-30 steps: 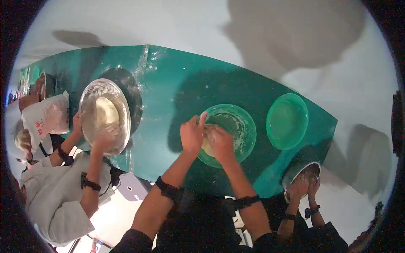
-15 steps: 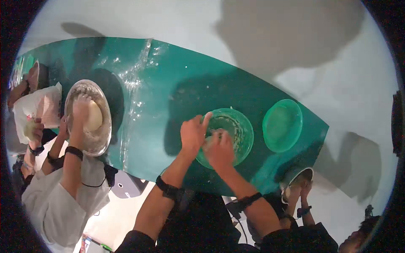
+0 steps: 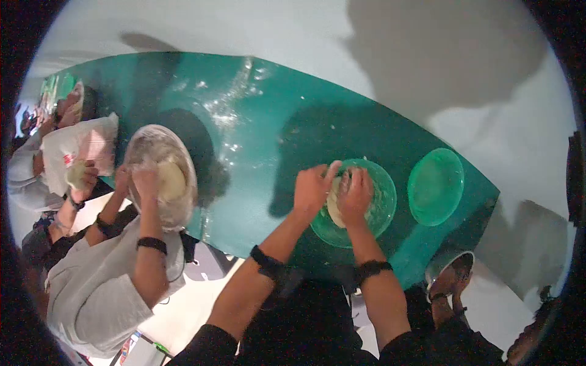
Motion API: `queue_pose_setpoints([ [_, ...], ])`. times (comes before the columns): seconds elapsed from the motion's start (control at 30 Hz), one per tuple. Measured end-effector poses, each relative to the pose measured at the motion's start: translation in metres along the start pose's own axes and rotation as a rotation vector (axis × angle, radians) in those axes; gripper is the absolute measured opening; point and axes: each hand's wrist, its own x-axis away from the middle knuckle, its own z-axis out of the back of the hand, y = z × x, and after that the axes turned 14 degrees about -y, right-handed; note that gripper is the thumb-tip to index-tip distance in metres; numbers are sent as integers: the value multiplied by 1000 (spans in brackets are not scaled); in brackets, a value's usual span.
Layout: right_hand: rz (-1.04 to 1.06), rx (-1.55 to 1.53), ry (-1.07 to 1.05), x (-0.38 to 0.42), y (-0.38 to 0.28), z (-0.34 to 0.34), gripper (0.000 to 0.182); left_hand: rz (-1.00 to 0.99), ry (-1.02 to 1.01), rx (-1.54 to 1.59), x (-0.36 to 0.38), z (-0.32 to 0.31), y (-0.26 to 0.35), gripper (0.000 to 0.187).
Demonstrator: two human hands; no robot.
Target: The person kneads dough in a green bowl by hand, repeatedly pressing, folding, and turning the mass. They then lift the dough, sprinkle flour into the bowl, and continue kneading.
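Observation:
A translucent green bowl sits on the table in front of me, with smears of flour or wet dough on its inner wall. Inside lies a pale lump of dough, partly covered by my hands. My left hand is closed over the bowl's left rim, thumb toward the inside. My right hand reaches into the bowl with bent fingers pressed on the dough; its fingertips are partly hidden.
A second green bowl stands to the right on the green table. At left, a person in white works dough in a metal bowl, near a white bag. Another person holds a metal bowl at lower right.
The whole view has shifted, so everything sits farther right. My right hand has moved toward the far side of the bowl, and more dough shows beside it. My left hand stays at the rim.

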Motion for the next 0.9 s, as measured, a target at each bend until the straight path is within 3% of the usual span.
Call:
queue_pose_setpoints([
  [0.27, 175, 24, -335, 79, -13, 42, 26, -78, -37, -237, 11, -3, 9, 54],
  [0.33, -69, -615, -288, 91, -7, 44, 29, -105, -25, -292, 8, -2, 12, 53],
  [0.4, -206, -824, -297, 91, -5, 44, 34, -148, -53, -307, 3, 6, 12, 53],
  [0.47, -224, -593, -371, 81, -2, 46, 41, -218, -121, -272, -11, 15, 13, 53],
  [0.57, -291, -333, -441, 53, -5, 51, 52, -46, -133, -196, -18, 35, 29, 50],
  [0.6, -346, -307, -443, 44, -9, 51, 54, -63, -54, -210, -10, 36, 22, 45],
  [0.67, -573, -412, -376, 34, -19, 52, 57, -109, 77, -220, 15, 25, 0, 37],
  [0.77, -520, -616, -122, 55, 28, -12, 52, 93, 38, 174, 40, 5, -32, 24],
  [0.8, -428, -716, 6, 60, 53, -46, 37, -9, 68, 155, 38, 6, -34, 24],
  [0.87, -789, -821, -214, 40, 31, -4, 36, -205, 138, 125, 30, 6, -33, 32],
  [0.9, -771, -794, -274, 34, 10, 15, 40, -222, 121, 202, 25, 1, -36, 33],
])
